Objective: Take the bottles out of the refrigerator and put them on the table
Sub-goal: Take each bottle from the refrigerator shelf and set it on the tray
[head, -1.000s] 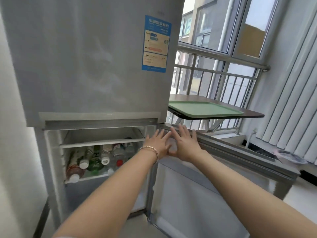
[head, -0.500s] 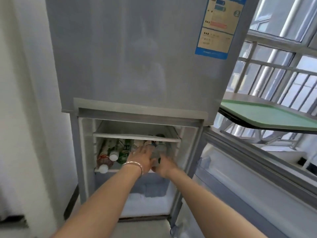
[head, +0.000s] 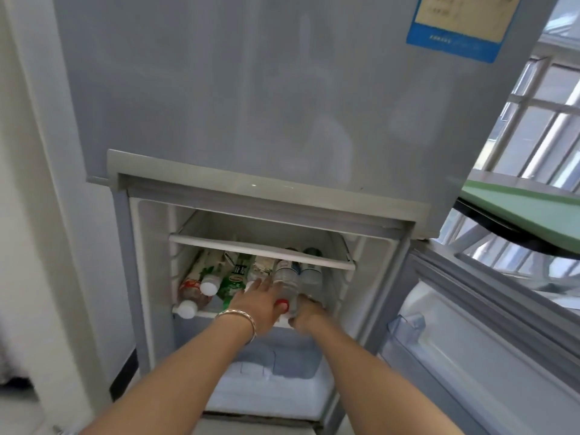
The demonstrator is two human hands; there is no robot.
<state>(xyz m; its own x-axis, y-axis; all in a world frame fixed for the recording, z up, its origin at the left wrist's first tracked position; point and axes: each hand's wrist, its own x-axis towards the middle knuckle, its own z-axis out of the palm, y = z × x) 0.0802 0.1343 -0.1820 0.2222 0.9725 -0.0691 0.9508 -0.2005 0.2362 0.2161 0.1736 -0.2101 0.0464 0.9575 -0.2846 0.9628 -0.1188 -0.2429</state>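
The refrigerator's (head: 251, 105) lower compartment stands open, and several bottles lie on its shelf (head: 201, 313) with their caps toward me. My left hand (head: 257, 304), with a bracelet on the wrist, reaches in with straight fingers over the bottles, touching a clear red-capped bottle (head: 286, 285). My right hand (head: 309, 313) curls round the cap end of the clear bottle (head: 312, 276) furthest right. A green bottle (head: 236, 277) and two white-capped bottles (head: 208, 287) lie to the left. The table (head: 502, 229) juts in at the right edge.
The open fridge door (head: 470, 346) swings out at lower right, with a door bin (head: 405, 328). A green tray (head: 527, 208) lies on the table. A white upper shelf (head: 260, 248) sits just above the bottles. A wall is close on the left.
Both hands have moved from the door's edge into the lower compartment and onto the bottles. The view has come closer to the fridge and turned left.
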